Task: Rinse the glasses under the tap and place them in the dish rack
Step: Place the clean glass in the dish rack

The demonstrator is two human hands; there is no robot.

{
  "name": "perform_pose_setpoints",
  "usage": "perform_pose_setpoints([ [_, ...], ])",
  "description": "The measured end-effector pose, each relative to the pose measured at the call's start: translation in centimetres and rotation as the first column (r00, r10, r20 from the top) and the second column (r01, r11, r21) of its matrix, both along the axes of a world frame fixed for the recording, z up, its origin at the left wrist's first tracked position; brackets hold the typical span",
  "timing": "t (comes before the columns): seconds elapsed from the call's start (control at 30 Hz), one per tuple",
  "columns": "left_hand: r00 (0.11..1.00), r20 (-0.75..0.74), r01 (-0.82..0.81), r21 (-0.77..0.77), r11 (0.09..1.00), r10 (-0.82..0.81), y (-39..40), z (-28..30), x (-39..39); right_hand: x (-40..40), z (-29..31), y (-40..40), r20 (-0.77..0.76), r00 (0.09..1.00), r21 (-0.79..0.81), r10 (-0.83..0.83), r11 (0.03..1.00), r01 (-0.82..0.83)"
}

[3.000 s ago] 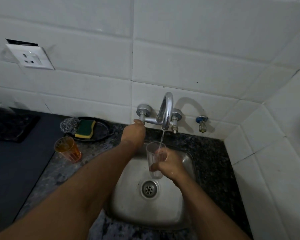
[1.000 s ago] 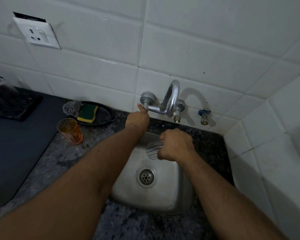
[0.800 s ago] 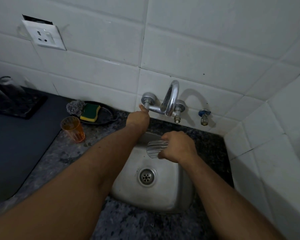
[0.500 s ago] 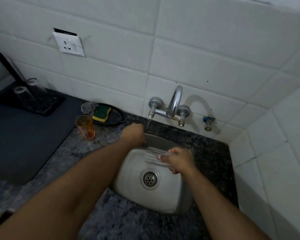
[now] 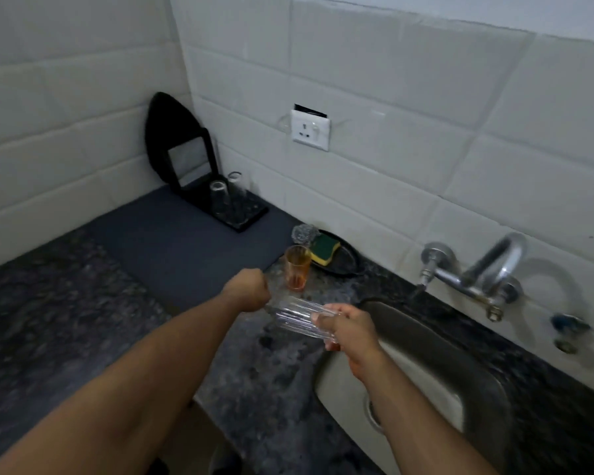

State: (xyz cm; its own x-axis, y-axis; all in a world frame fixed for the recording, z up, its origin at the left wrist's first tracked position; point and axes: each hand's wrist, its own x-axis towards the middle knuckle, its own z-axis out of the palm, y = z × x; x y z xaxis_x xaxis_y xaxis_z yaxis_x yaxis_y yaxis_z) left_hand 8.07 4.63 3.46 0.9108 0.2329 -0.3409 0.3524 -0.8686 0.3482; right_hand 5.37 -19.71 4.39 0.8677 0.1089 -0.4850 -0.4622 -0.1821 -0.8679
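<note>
Right hand (image 5: 343, 325) gripping wet glass (image 5: 297, 317) sideways | left hand (image 5: 249, 293) closed, empty | risk: slipping, or hitting orange cup (image 5: 297, 267) toward rack (image 5: 234, 209).

Clear ribbed glass (image 5: 299, 317), orange tumbler (image 5: 297, 267)

1. A white wall socket (image 5: 310, 129) is mounted on the white tiled wall (image 5: 426, 114).
2. A dark speckled stone counter (image 5: 261, 378) runs along the wall.
3. A dark grey mat (image 5: 186, 248) covers part of the counter.
4. A black dish (image 5: 340, 262) holds a green and yellow sponge (image 5: 325, 248) and, beside it, a steel scourer (image 5: 303, 233).
</note>
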Motion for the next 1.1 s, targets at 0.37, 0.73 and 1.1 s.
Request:
perform_pose_setpoints([
  [0.37, 0.992, -0.047, -0.116, 0.036, 0.993, 0.118, 20.7, -2.8, 6.4, 10.0, -0.1, 22.5, 0.352, 0.905, -0.364, 0.240, 0.926, -0.104],
  [0.73, 0.993, -0.112, -0.029, 0.085, 0.996, 0.039, 24.3, -6.6, 18.5, 25.3, -1.6, 31.8, 0.506, 0.804, -0.557, 0.312, 0.830, 0.029],
  [1.1, 0.927, -0.347, -0.100, 0.138, 0.985, 0.142, 23.4, -10.7, 22.7, 35.2, -2.3, 34.7, 0.450, 0.719, -0.764, 0.530, 0.645, 0.002],
])
